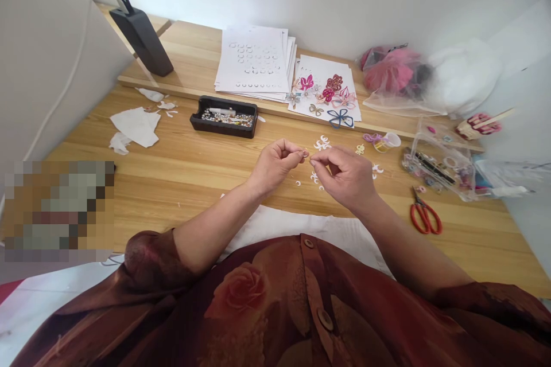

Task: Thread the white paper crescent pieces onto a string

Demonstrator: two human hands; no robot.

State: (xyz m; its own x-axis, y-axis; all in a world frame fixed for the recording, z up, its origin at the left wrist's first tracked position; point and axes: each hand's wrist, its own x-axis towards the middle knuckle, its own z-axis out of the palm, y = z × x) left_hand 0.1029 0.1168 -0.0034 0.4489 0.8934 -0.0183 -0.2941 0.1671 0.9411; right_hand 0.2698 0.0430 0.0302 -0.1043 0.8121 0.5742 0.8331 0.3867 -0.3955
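Your left hand (278,166) has its thumb and forefinger clamped on a small pale piece (305,154), held above the worktop (181,169), about midway between its left and right edges. Your right hand (344,172) faces it, just beside the piece, thumb and forefinger together; at this size I cannot tell whether they grip anything. White crescents (322,142) lie loose beneath and around your hands. A black tray (200,125) of beads stands toward the worktop's far edge, left of your hands. Red-handled scissors (426,221) lie toward the right edge, beside a clear box (467,175) of oddments.
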